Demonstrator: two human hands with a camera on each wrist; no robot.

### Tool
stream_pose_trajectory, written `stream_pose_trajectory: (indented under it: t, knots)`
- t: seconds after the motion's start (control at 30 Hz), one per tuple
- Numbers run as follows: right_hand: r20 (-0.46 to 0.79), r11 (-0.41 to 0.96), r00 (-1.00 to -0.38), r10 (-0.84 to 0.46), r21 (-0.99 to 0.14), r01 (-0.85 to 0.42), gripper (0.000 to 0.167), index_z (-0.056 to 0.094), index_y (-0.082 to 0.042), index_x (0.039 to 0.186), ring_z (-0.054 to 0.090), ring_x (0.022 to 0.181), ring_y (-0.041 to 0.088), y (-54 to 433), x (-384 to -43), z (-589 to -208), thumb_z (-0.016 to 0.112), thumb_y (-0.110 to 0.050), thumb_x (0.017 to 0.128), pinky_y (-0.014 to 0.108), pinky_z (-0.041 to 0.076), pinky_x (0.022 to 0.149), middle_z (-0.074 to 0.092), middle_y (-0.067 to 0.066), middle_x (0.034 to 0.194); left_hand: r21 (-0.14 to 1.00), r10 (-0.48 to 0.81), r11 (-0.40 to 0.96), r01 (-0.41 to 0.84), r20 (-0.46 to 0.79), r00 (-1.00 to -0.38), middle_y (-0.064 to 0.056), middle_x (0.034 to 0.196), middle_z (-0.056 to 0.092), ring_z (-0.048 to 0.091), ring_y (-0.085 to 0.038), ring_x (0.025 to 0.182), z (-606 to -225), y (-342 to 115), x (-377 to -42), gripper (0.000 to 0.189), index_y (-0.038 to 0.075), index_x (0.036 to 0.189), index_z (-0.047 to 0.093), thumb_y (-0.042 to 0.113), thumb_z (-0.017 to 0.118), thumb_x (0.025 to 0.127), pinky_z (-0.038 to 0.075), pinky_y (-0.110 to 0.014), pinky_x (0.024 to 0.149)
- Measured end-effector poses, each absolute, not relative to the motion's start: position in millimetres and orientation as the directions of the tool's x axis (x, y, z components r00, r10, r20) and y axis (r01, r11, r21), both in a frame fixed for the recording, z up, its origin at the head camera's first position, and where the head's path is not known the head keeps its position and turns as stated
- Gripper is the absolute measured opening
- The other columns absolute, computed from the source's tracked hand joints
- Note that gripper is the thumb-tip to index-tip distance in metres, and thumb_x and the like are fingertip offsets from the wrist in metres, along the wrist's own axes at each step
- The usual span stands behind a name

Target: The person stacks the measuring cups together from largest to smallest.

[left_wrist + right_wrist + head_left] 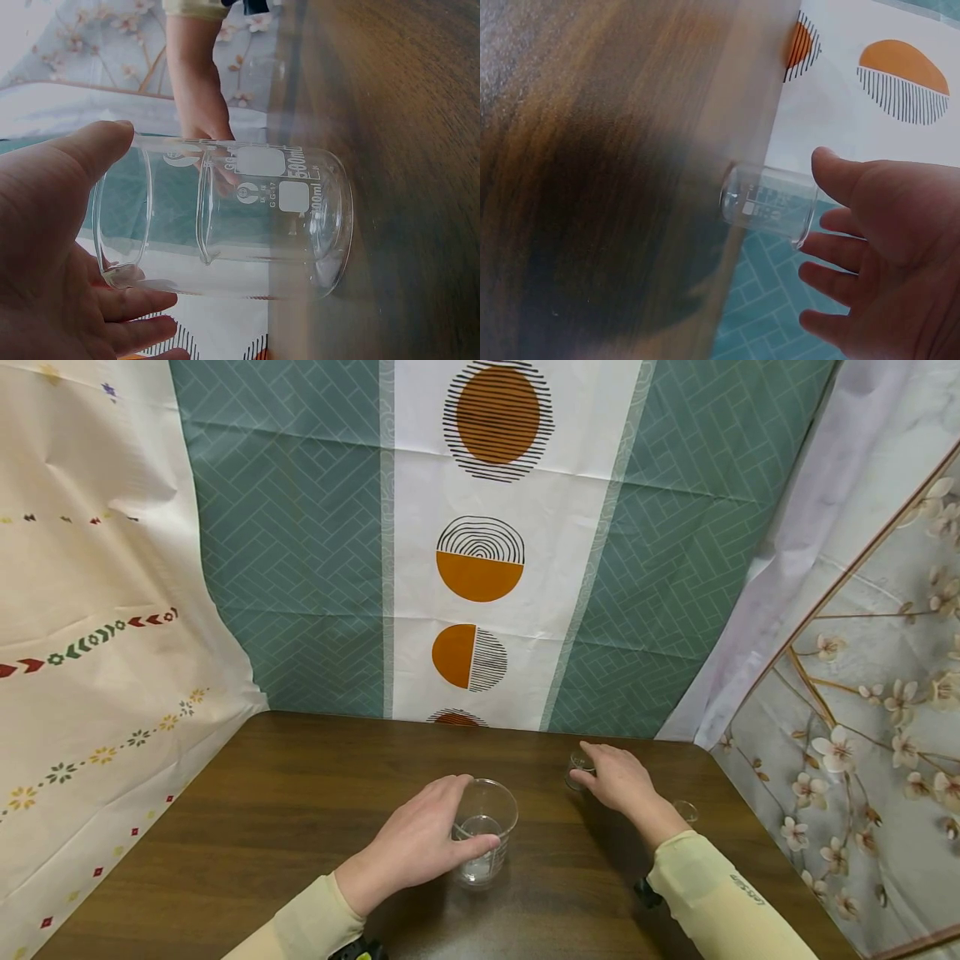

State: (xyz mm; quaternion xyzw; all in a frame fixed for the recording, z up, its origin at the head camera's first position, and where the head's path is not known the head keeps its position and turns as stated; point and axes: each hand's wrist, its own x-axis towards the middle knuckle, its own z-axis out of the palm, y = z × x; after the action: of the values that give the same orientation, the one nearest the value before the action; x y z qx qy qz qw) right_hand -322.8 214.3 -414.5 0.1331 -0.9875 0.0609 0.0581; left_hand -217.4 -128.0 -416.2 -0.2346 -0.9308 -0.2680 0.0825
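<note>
A large clear glass beaker (487, 862) with white markings is at the front middle of the table. Inside it sits a smaller glass beaker (247, 225); its rim shows through the outer wall. My left hand (416, 839) holds the large beaker near its rim, thumb in front and fingers on the far side. Farther back and to the right stands a small beaker (769, 202), upright. Close to its rim is my right hand (618, 781), thumb and fingers spread apart on either side. Whether they touch the glass is hard to see.
Another small glass piece with a round rim (685, 811) stands right of my right forearm. The brown wooden table (300, 793) is bordered by a green and white cloth (322, 610) behind, a cream cloth (90, 693) on the left and a floral one (847, 777) on the right.
</note>
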Motion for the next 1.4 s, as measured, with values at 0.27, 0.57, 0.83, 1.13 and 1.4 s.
stream_pose_trajectory:
  t: [0.27,0.57,0.83,1.13,1.4]
  knots:
    - [0.132,0.959,-0.958,-0.253,-0.099,-0.267,0.066,0.054,0.004,0.158,0.052,0.147,0.049,215.0,-323.8,-416.5,0.07,-0.037,0.11,0.064,0.037,0.123,0.057,0.029,0.157,0.464,0.394,0.745,0.48,0.276,-0.877,-0.015,0.155,0.059,0.056,-0.032,0.144,-416.0,-128.2,-217.7,0.095,0.003,0.155,0.054,0.071,0.076,0.094,0.052,-0.055,0.114]
    - [0.12,0.961,-0.962,-0.245,-0.103,-0.258,0.066,0.054,0.005,0.158,0.051,0.148,0.049,215.5,-325.7,-420.1,0.07,-0.037,0.11,0.064,0.036,0.124,0.057,0.029,0.158,0.468,0.392,0.743,0.479,0.276,-0.878,-0.015,0.156,0.059,0.056,-0.032,0.145,-416.1,-128.2,-216.8,0.095,0.003,0.156,0.054,0.071,0.077,0.094,0.051,-0.055,0.114]
    - [0.11,0.961,-0.964,-0.243,-0.108,-0.255,0.066,0.053,0.005,0.159,0.051,0.148,0.049,215.6,-325.5,-419.7,0.069,-0.037,0.111,0.064,0.036,0.124,0.056,0.029,0.159,0.463,0.393,0.744,0.481,0.279,-0.876,-0.015,0.155,0.059,0.056,-0.032,0.144,-416.2,-128.0,-217.1,0.094,0.003,0.155,0.054,0.071,0.077,0.094,0.051,-0.055,0.114]
    - [0.1,0.963,-0.966,-0.237,-0.104,-0.247,0.065,0.053,0.005,0.159,0.051,0.148,0.049,215.9,-324.6,-417.3,0.068,-0.037,0.111,0.064,0.036,0.124,0.056,0.029,0.158,0.46,0.391,0.748,0.478,0.276,-0.878,-0.014,0.156,0.059,0.056,-0.032,0.145,-415.8,-127.8,-217.2,0.094,0.003,0.156,0.054,0.07,0.077,0.094,0.052,-0.055,0.114]
    - [0.098,0.965,-0.969,-0.227,-0.11,-0.237,0.064,0.052,0.005,0.159,0.051,0.147,0.05,216.7,-325.8,-419.4,0.067,-0.036,0.112,0.064,0.037,0.123,0.056,0.03,0.157,0.461,0.391,0.747,0.48,0.279,-0.877,-0.014,0.155,0.059,0.057,-0.032,0.144,-415.7,-127.6,-217.1,0.093,0.003,0.155,0.055,0.07,0.077,0.094,0.052,-0.054,0.113]
